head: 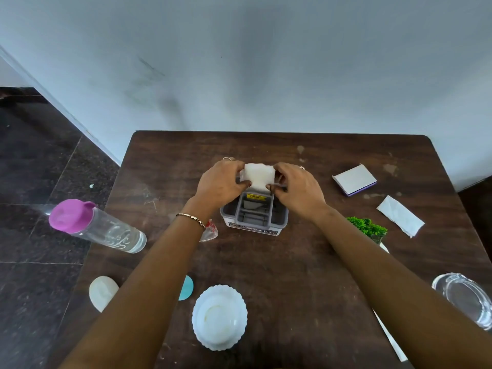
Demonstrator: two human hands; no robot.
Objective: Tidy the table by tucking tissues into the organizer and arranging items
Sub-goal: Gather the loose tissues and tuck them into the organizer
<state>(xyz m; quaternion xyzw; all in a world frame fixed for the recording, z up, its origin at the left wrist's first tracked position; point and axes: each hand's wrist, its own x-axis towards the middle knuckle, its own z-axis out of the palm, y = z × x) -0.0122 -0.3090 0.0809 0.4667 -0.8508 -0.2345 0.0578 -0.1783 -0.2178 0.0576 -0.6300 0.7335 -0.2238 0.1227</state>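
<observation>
One brown worktop (292, 275) fills my view from above, set against a pale wall. Near its middle stands a grey-and-white organizer (254, 217) with several open compartments. My left hand (219, 183) and right hand (298, 186) meet over its far end, each pinching one side of a folded white tissue (257, 174) between thumb and fingers, so both grips are closed on it. The tissue is held just above the rear compartment, its lower edge at or near the opening; I cannot tell whether it has entered.

I judge this the tucking step, mid-way. The next move calls for pressing the tissue down evenly, keeping it folded.

Around it, from larger to smaller: a clear bottle (101, 227) with a pink cap, at the left edge; a white scalloped bowl (219, 318), near me; a second loose tissue (400, 216), on the right, still to be tucked; a small white box (354, 179), beyond that.
</observation>
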